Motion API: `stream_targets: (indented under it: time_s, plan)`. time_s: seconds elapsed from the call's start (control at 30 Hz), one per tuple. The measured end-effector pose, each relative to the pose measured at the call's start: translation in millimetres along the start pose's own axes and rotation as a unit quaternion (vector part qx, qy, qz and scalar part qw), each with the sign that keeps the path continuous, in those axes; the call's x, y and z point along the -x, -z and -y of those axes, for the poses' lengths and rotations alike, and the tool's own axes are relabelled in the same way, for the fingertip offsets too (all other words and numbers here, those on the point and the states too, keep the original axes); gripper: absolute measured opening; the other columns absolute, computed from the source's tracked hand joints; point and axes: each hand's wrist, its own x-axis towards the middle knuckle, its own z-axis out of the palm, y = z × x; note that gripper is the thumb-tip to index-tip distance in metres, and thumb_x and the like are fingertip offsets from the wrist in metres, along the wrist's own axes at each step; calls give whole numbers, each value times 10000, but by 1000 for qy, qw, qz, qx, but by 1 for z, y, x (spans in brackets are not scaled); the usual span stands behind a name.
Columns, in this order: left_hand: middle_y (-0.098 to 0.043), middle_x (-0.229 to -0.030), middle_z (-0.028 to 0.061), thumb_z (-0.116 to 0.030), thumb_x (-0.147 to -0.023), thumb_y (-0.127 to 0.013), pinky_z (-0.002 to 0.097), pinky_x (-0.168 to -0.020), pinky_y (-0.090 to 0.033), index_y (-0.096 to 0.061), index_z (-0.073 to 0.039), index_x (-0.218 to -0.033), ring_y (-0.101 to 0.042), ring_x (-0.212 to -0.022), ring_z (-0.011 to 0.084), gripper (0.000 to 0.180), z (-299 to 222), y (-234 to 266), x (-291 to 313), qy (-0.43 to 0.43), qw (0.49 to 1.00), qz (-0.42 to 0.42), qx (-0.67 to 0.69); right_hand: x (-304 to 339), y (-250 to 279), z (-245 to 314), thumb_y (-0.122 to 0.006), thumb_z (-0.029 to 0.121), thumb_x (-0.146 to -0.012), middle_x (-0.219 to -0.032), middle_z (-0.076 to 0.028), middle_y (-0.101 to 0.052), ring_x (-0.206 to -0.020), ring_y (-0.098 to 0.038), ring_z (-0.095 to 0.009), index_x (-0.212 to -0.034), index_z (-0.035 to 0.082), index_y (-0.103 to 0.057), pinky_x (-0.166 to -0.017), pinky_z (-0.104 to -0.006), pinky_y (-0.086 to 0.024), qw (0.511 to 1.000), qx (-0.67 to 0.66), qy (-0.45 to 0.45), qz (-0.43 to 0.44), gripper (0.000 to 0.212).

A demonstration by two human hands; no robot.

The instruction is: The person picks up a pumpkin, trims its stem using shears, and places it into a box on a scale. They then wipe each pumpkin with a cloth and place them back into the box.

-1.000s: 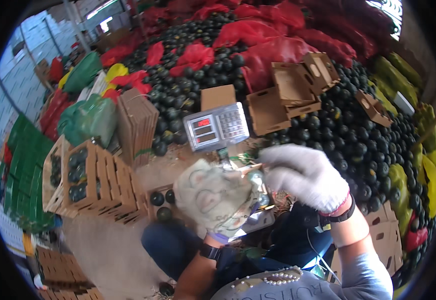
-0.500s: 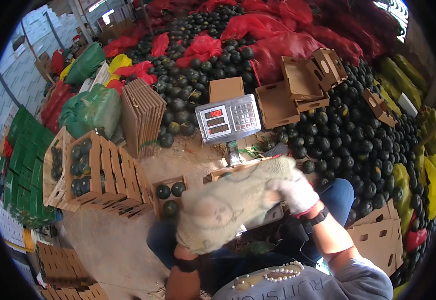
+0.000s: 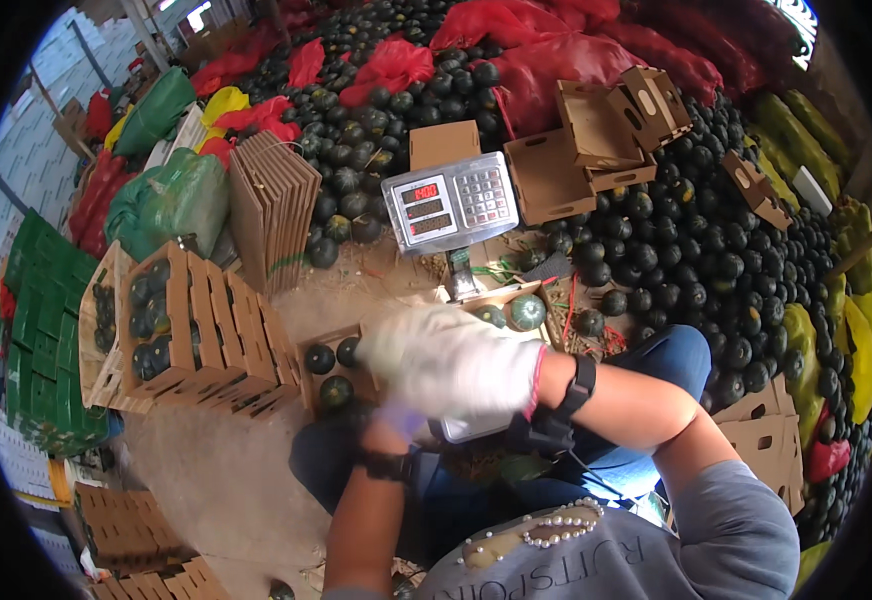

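Note:
My right hand (image 3: 466,365), in a white knit glove with a pink cuff, reaches across my lap. Its fingers are smeared by motion. Behind it my left hand (image 3: 396,418) is mostly hidden, with a blurred purplish patch at the wrist; whether either hand holds something does not show. Just past the hands, a pale-green striped squash (image 3: 528,312) and a darker squash (image 3: 490,316) lie in a cardboard tray at the scale (image 3: 453,203). Left of the hands, another cardboard tray (image 3: 306,385) holds dark green squashes (image 3: 336,391).
Stacked cardboard trays of squashes (image 3: 196,330) stand at left, with folded cardboard (image 3: 271,205) behind. Empty trays (image 3: 551,180) lie beyond the scale. A large heap of dark squashes (image 3: 696,270) fills the right and back, below red net sacks (image 3: 566,75). Green crates (image 3: 46,340) are far left.
The pale cloth-like covering over my left hand and forearm no longer shows. My right hand has moved left across my left hand, and the squashes in the tray at the scale have come into view.

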Motion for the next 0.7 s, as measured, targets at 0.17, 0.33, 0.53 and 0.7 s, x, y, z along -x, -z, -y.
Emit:
stream_targets:
  time_s: [0.17,0.33,0.53,0.7]
  plan:
    - [-726,-1164,93,-351,-1020,-655,332,-837,-561,-679,-57,-1269,-708,-939,212,386,-35,24,17,-160,977,83,112,15,73,15,-613,94,-980,-1187,-169,-715,-1121,-688,-307,-1165,2,-700,-989,-372,-537,990,-129,46,-39,225]
    - [-715,-1192,112,-368,-1032,-634,350,-836,-572,-646,-56,-1314,-711,-956,226,421,-32,70,32,-314,909,70,266,41,26,-47,-650,389,-966,-1114,-157,-745,-1046,-718,-319,-1154,115,-738,-919,-392,-558,898,-10,-438,-39,344]
    - [-701,-1226,135,-389,-1046,-608,371,-835,-584,-607,-55,-1368,-714,-976,243,464,13,82,17,-268,905,62,323,101,-199,-84,-672,426,-899,-1110,-174,-727,-1052,-702,-369,-1205,146,-689,-888,-490,-553,878,268,-376,129,416]
    - [-689,-1254,153,-407,-1058,-587,389,-835,-595,-575,-54,-1412,-717,-992,257,501,15,84,-1,-229,901,119,349,108,-209,-177,-756,526,-892,-1188,-152,-709,-1099,-686,-317,-1372,79,-613,-1000,-432,-530,842,-180,-432,270,671]
